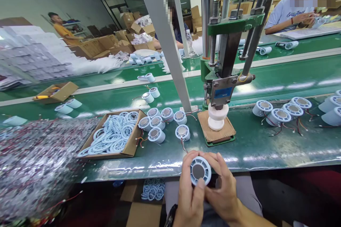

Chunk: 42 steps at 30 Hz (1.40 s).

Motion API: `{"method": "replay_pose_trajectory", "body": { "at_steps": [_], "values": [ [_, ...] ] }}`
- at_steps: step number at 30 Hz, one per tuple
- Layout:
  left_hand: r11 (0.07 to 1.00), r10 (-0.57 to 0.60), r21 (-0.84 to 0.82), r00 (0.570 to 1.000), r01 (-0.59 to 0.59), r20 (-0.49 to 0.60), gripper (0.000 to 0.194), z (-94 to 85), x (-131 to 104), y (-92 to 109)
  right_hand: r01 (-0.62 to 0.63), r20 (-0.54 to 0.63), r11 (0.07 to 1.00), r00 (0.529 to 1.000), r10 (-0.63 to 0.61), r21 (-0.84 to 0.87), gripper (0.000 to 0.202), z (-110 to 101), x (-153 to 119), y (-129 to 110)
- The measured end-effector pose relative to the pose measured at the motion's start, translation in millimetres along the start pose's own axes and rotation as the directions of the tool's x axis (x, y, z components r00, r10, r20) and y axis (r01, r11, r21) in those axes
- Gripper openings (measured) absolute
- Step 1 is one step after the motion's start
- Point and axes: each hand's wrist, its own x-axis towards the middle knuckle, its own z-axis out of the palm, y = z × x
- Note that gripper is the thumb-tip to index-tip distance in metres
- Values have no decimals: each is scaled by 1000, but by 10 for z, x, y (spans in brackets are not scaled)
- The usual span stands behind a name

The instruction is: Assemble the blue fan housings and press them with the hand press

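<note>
Between my two hands, just over the table's front edge, is a light blue round fan housing (200, 171) with a spoked rim and a dark grey disc at its centre, facing up toward me. My left hand (190, 191) wraps its left side, the thumb pressing on the lower rim. Around the right side curl the fingers of my right hand (222, 188). Beyond them stands a hand press (223, 56), its white round die (217, 117) resting over a cardboard pad (205, 131). Several similar housings (156, 134) with thin wires sit to the left of the press.
A cardboard box (130, 145) of light blue rings stands left on the green table (250, 152). Wired parts (39, 163) are heaped at far left. More housings (279, 115) stand right of the press. A white post (170, 42) rises behind. Other people sit across the line.
</note>
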Motion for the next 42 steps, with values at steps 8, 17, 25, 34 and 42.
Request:
{"method": "replay_pose_trajectory", "body": {
  "at_steps": [8,17,25,34,42],
  "values": [
    [999,48,-20,998,-47,51,51,-43,-1,-75,-34,-23,999,999,34,-13,79,20,-11,32],
    [987,147,85,983,-139,-107,59,155,-19,78,-141,-34,896,985,171,421,82,39,-247,175],
    [982,187,44,957,-182,-221,68,246,-85,124,-57,-117,937,988,103,344,75,24,-255,148],
    [969,241,89,960,-230,-141,54,79,137,46,-32,116,988,993,14,151,70,-62,-123,143],
    [965,-160,-213,987,156,-3,57,219,1231,136,286,31,817,949,-314,-501,58,-1052,2247,-233]
  ]
}}
